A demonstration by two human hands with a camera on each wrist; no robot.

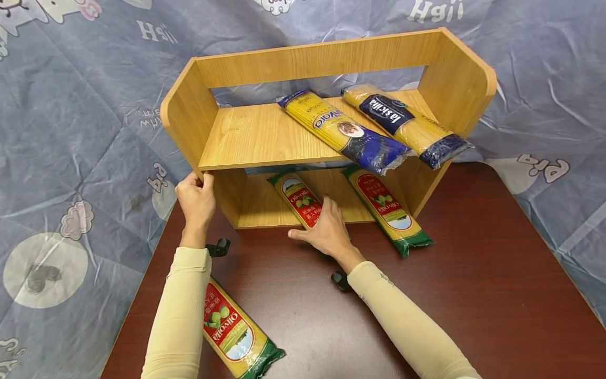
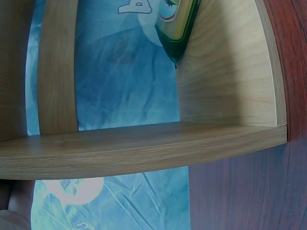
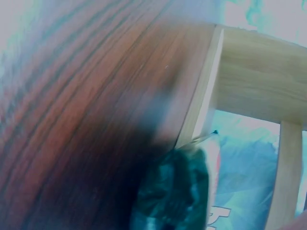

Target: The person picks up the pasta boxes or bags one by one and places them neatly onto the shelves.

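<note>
My left hand [image 1: 195,199] grips the front edge of the wooden shelf [image 1: 241,137] at its left side panel, just below the upper board. In the left wrist view, part of that hand [image 2: 18,206] shows beside the panel [image 2: 144,146]. Over the near end of a red-and-yellow pasta packet [image 1: 294,197] on the lower board lies my right hand [image 1: 326,230], thumb spread outward and fingers extended. The hand hides much of this packet's near end; its green wrapper end [image 3: 177,187] is blurred in the right wrist view.
A matching packet [image 1: 383,202] lies right on the lower board, overhanging its front. Another [image 1: 232,329] lies on the dark table [image 1: 322,316] beside my left forearm. Blue-ended [image 1: 341,126] and navy-labelled [image 1: 402,121] pasta packets slant across the upper board. Patterned cloth [image 1: 94,158] hangs behind.
</note>
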